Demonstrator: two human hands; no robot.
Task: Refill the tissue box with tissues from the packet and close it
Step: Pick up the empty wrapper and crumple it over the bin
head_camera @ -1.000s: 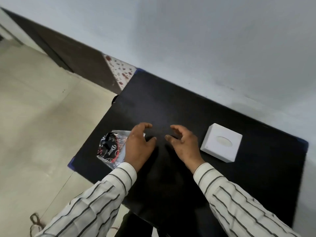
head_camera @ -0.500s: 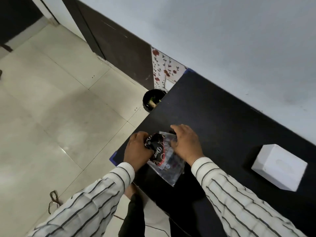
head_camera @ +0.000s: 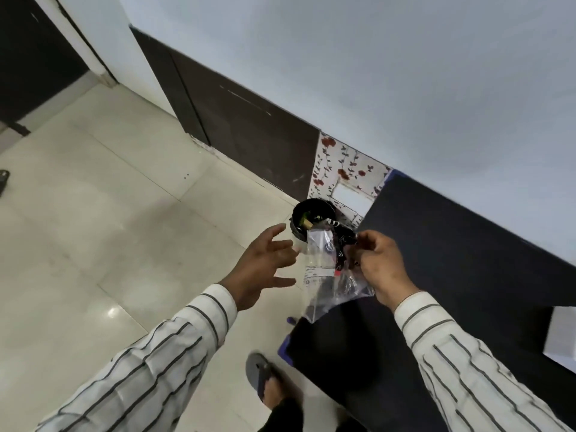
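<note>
My right hand (head_camera: pixel 378 263) pinches a crumpled clear plastic packet (head_camera: pixel 325 269) with black and red print, holding it in the air past the left edge of the black table (head_camera: pixel 452 244). The packet looks limp; I cannot tell what is inside. My left hand (head_camera: pixel 265 263) hovers just left of the packet, fingers spread, holding nothing. The white tissue box (head_camera: pixel 561 335) sits on the table at the far right, cut off by the frame edge.
A small black bin (head_camera: pixel 313 218) with scraps inside stands on the tiled floor just beyond the packet, beside the table's corner. A floral panel (head_camera: pixel 346 173) and dark skirting line the wall. My sandalled foot (head_camera: pixel 265 378) is below.
Both hands picked the packet up off the table and carried it left over the floor near the bin. My left hand has let go and opened. My view swung left, away from the box.
</note>
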